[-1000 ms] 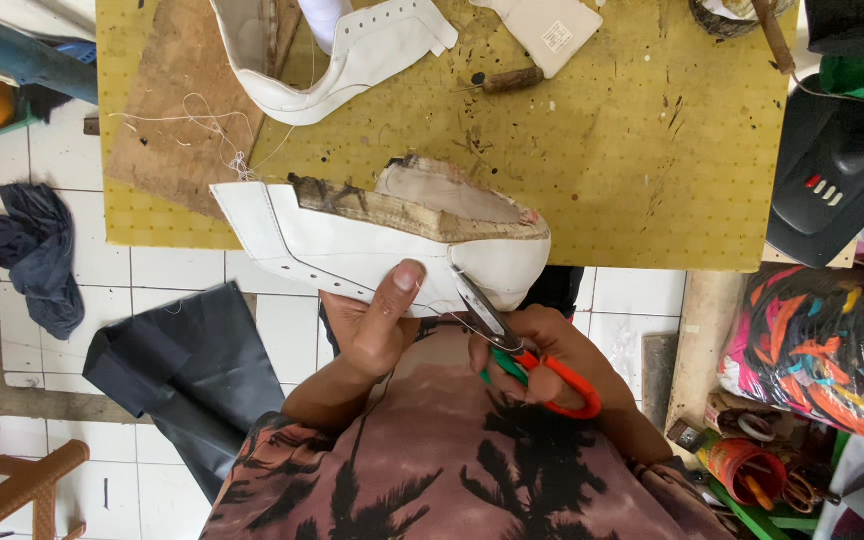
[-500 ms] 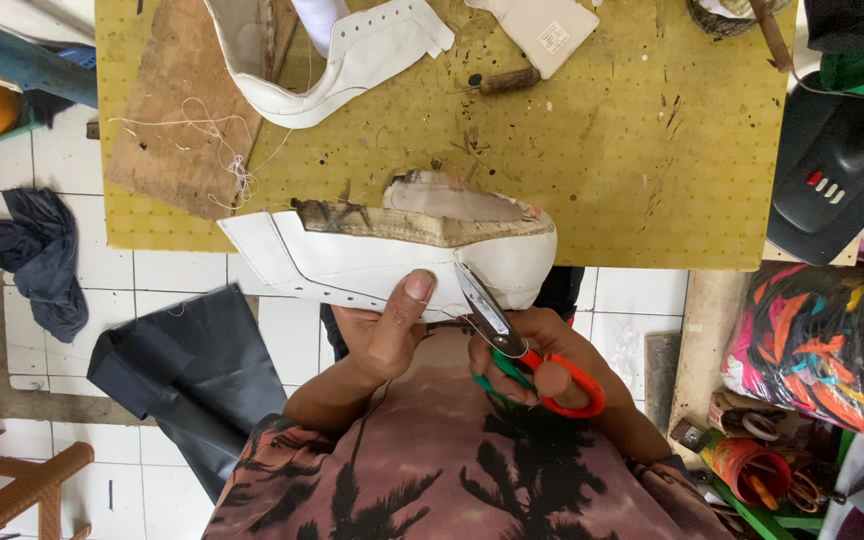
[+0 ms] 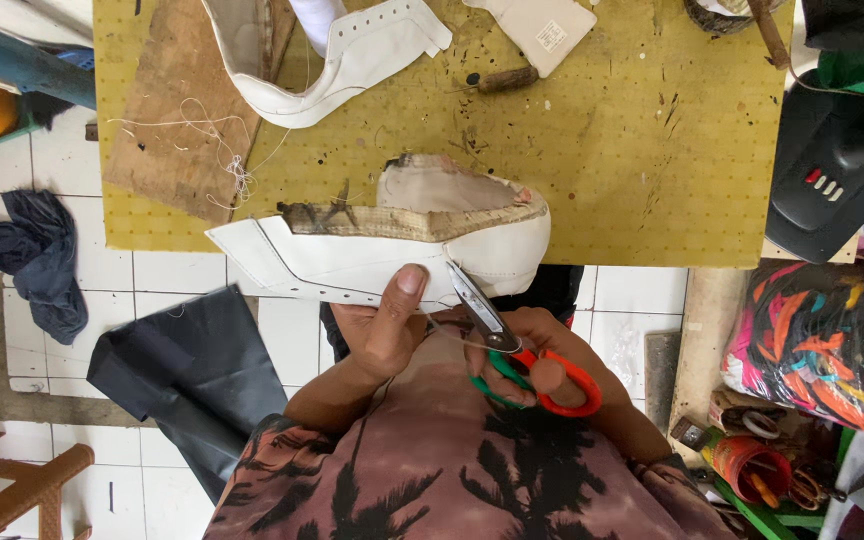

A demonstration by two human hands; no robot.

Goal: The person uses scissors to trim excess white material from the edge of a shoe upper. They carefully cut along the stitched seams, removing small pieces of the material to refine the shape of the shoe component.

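A white shoe upper (image 3: pixel 372 255) with a tan, frayed inner lining lies across the near edge of the yellow pegboard table (image 3: pixel 642 150). My left hand (image 3: pixel 384 325) grips its lower edge, thumb pressed on the white leather. My right hand (image 3: pixel 537 355) holds scissors (image 3: pixel 512 345) with orange and green handles. The blades point up-left and touch the upper's lower edge just right of my thumb.
A second white upper (image 3: pixel 352 55) and a brown board (image 3: pixel 177 130) with loose thread lie farther back on the table. A white tag piece (image 3: pixel 542 30) and a small wooden-handled tool (image 3: pixel 502 80) sit beyond. A black machine (image 3: pixel 832 165) stands right; black sheet (image 3: pixel 187 370) and dark cloth (image 3: pixel 37 260) lie on the tiled floor.
The upper has shifted slightly right and up in view, and the scissor blades have closed in on its lower edge. Both hands keep their hold.
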